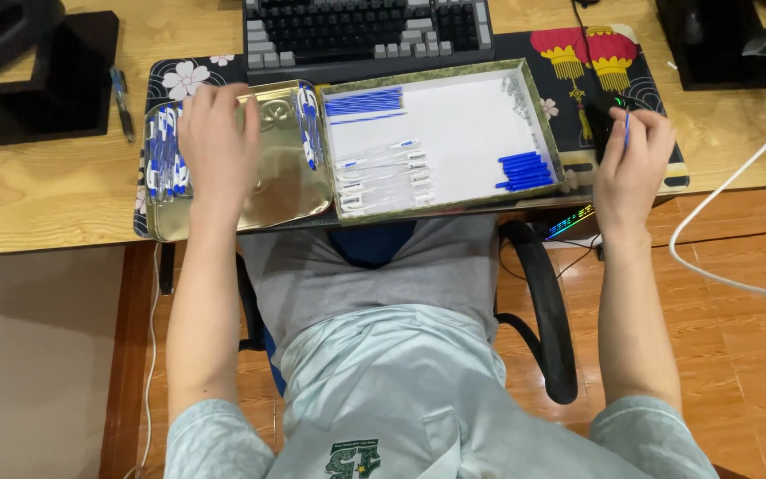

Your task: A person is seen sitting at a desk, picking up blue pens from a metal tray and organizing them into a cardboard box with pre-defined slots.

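My left hand [216, 142] rests palm down with fingers spread on a shiny gold metal tray [287, 168], beside a row of finished blue-and-clear pens [163, 158] at the tray's left end. My right hand [633, 160] is closed around a thin blue pen part [627, 126], over a black mouse [602, 120] on the mat. Between the hands lies a white-lined box [472, 120] with blue refills [363, 101] at the back left, clear pen barrels [383, 176] at the front left and blue caps [525, 171] at the right.
A dark keyboard [367, 31] sits behind the box. A black floral mat [578, 66] covers the wooden desk [37, 191]. A black stand [42, 84] and a loose pen [121, 102] lie left. A white cable [729, 191] hangs at right. A black chair arm [547, 302] shows below.
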